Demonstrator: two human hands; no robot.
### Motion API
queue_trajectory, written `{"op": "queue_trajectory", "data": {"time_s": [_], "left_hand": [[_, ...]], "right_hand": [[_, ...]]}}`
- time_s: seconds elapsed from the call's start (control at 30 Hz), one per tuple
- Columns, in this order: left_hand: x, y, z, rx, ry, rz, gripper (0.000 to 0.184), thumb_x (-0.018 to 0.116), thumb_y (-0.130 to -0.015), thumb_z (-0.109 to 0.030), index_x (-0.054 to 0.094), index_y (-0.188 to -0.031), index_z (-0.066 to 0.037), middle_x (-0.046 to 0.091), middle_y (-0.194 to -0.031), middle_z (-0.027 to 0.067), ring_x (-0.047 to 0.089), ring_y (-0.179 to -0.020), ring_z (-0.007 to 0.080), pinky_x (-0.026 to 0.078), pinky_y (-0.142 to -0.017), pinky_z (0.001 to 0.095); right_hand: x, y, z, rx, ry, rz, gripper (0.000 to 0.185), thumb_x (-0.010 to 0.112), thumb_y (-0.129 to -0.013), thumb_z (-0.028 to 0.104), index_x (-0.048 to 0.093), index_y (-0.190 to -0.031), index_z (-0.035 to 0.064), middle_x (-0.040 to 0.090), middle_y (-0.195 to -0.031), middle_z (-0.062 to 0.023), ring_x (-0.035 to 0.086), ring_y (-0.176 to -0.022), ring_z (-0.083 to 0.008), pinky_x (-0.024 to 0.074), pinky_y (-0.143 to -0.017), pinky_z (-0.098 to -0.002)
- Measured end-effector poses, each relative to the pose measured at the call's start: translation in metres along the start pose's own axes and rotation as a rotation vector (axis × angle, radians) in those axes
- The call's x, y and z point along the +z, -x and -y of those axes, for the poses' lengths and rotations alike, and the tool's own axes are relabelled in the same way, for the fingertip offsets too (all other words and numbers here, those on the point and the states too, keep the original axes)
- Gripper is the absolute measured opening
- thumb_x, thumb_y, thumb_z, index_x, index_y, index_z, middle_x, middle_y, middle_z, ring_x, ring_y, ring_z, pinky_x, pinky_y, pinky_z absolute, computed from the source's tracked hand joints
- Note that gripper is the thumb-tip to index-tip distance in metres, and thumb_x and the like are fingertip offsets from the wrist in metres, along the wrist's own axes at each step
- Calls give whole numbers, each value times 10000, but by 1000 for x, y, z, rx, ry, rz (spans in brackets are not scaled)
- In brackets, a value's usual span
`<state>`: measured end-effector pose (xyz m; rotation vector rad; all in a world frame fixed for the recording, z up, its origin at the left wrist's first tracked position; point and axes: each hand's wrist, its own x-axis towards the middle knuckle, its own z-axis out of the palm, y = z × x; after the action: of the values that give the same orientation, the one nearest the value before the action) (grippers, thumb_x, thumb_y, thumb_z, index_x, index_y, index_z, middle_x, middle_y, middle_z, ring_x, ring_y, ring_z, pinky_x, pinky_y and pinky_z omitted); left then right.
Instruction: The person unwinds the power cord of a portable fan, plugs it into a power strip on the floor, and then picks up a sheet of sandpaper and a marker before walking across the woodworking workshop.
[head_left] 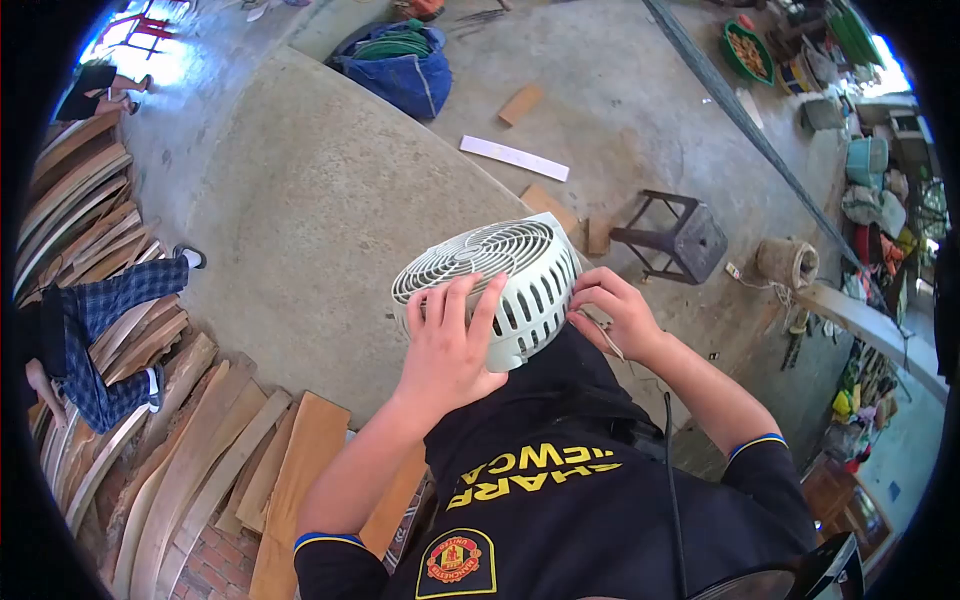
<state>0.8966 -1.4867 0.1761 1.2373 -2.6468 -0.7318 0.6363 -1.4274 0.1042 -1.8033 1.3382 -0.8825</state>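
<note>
A pale, small fan [525, 290] with a spiral grille and slotted side wall is held tilted in front of my body, over my lap. My left hand [447, 335] grips it, with the fingers spread over the grille and the thumb along the lower side. On the other side, my right hand [615, 312] has its fingers bent close against the slotted wall. A thin light cord [607, 340] runs by the right fingers and looks pinched there. The fan's far side and underside are hidden.
Curved wooden planks [190, 450] are stacked at left, where a person in checked trousers [115, 300] sits. A dark plastic stool [685, 240] stands at right. A white strip [515, 158], wooden blocks [521, 104] and a blue bag [405, 75] lie ahead on the concrete floor.
</note>
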Motion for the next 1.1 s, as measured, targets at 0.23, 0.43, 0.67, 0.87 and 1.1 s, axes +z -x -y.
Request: {"op": "queue_trajectory", "data": {"time_s": [0.23,0.43,0.67,0.87,1.1], "left_hand": [[-71,-43,139,-27,73,-6,974,800,-520,-259,413,-1399,-97,455,-1256,126,461,-1154,300,317,-987,472],[-178,-88,268,49,100,26,977,807,-533,-265,404,-1407,-100,446,-1267,135,449,-1168,304,301,-992,499],[-325,-140,368,125,47,88,986,821,-502,-288,434,-1390,-98,453,-1265,131,450,-1168,294,292,-980,490],[-410,-201,449,124,71,118,1034,839,-466,-300,425,-1392,-99,453,-1279,131,451,-1168,299,289,-984,490],[-515,-274,557,22,80,93,1041,851,-493,-320,404,-1412,-116,442,-1286,130,445,-1191,300,292,-991,528]], "right_hand": [[46,-156,16,112,-11,74,181,744,-785,73,613,-909,61,594,-983,-101,618,-873,-284,516,-754,-353],[84,-318,65,67,156,11,262,727,-784,50,588,-1004,71,572,-1099,-129,592,-978,-319,502,-827,-379],[98,-470,108,170,25,110,370,693,-773,-37,529,-1093,51,560,-1183,-157,587,-1080,-328,489,-916,-377],[100,-595,124,154,67,87,358,684,-773,-43,525,-1073,70,569,-1176,-134,597,-1057,-324,496,-900,-376],[112,-780,126,81,-99,82,371,699,-763,-39,551,-1080,88,559,-1206,-135,570,-1134,-321,473,-952,-387]]}}
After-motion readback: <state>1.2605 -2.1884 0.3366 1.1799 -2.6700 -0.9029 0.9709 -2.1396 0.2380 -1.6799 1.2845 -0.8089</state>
